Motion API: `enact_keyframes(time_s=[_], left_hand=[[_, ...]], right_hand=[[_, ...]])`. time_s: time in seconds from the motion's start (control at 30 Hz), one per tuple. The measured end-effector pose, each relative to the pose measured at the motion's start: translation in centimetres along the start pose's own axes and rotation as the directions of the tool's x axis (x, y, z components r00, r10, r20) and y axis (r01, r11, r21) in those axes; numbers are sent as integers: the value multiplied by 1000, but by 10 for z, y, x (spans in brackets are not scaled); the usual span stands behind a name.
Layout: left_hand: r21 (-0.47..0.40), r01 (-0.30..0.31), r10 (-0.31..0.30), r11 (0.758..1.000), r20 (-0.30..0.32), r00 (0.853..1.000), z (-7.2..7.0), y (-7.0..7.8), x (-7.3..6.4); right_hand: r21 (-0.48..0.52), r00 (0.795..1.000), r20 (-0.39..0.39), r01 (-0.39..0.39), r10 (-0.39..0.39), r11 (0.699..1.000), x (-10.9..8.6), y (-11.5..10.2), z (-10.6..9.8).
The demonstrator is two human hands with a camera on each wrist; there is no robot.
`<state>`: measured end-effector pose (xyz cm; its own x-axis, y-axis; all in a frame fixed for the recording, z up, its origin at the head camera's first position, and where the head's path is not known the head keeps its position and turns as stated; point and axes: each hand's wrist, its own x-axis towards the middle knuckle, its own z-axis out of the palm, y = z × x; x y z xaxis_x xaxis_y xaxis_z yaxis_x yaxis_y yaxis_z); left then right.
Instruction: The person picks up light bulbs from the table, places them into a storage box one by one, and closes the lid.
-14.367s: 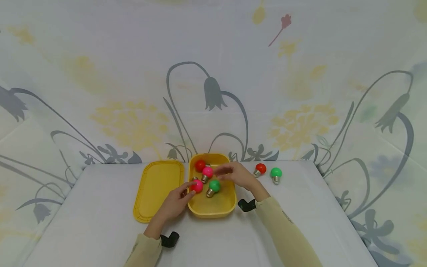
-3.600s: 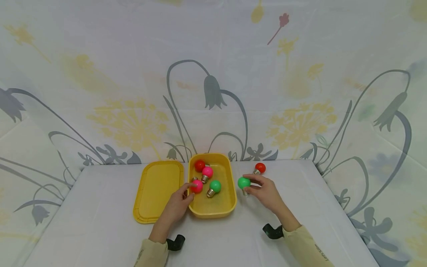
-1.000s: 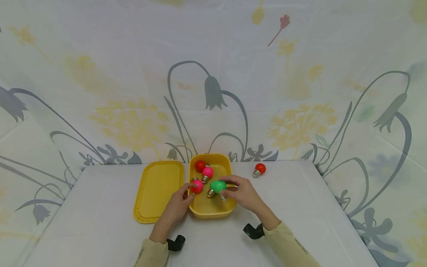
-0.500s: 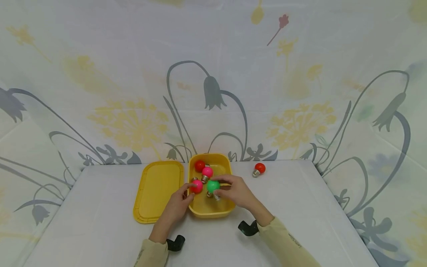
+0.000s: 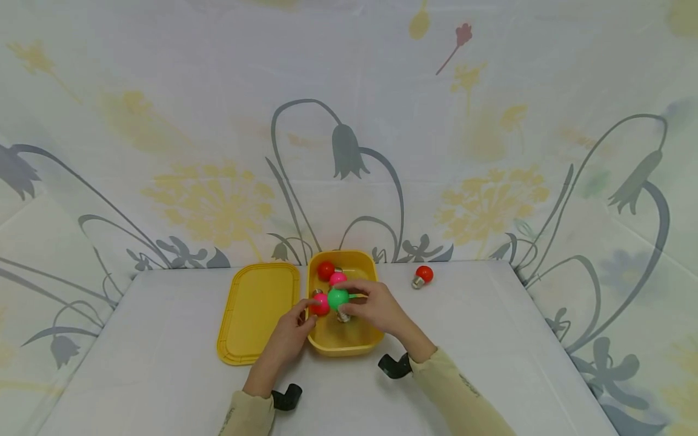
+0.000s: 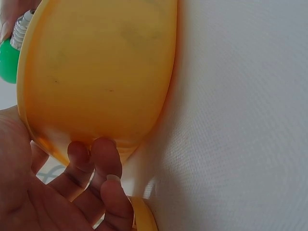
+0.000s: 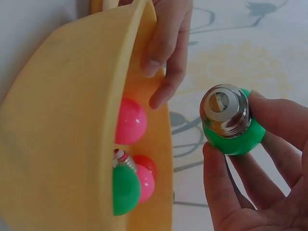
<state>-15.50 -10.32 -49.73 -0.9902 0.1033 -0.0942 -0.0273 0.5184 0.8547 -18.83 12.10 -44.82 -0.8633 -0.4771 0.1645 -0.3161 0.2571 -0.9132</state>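
Observation:
My right hand (image 5: 376, 307) pinches a green light bulb (image 5: 338, 299) between thumb and fingers, above the yellow plastic box (image 5: 354, 344). In the right wrist view the bulb's silver screw base (image 7: 224, 108) points at the camera. My left hand (image 5: 289, 333) holds the box's left rim, some fingers inside and others curled against the outer wall (image 6: 101, 77). Inside lie a red bulb (image 5: 326, 270), a pink bulb (image 5: 338, 279), another pink bulb (image 5: 320, 304) by my left fingertips, and a second green bulb (image 7: 126, 190), mostly hidden in the head view.
The flat yellow lid (image 5: 259, 312) lies on the white table left of the box. One red bulb (image 5: 424, 274) rests on the table to the right, near the back. A flower-printed cloth (image 5: 349, 200) rises behind the table.
The right hand has picked the green bulb off the table and carried it left over the box, lately a little farther left. The left hand stays at the rim.

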Motion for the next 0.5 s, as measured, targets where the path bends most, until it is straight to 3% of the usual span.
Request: enact_keyframes(time_s=[0.2, 0.5], left_hand=[[12, -25, 25, 1000, 9, 1000, -1, 0, 1], [1, -4, 4, 1000, 5, 1000, 1, -3, 3]], right_hand=[[-1, 1000, -8, -2, 2, 1000, 5, -9, -1], [-16, 1000, -16, -10, 10, 1000, 16, -8, -4]])
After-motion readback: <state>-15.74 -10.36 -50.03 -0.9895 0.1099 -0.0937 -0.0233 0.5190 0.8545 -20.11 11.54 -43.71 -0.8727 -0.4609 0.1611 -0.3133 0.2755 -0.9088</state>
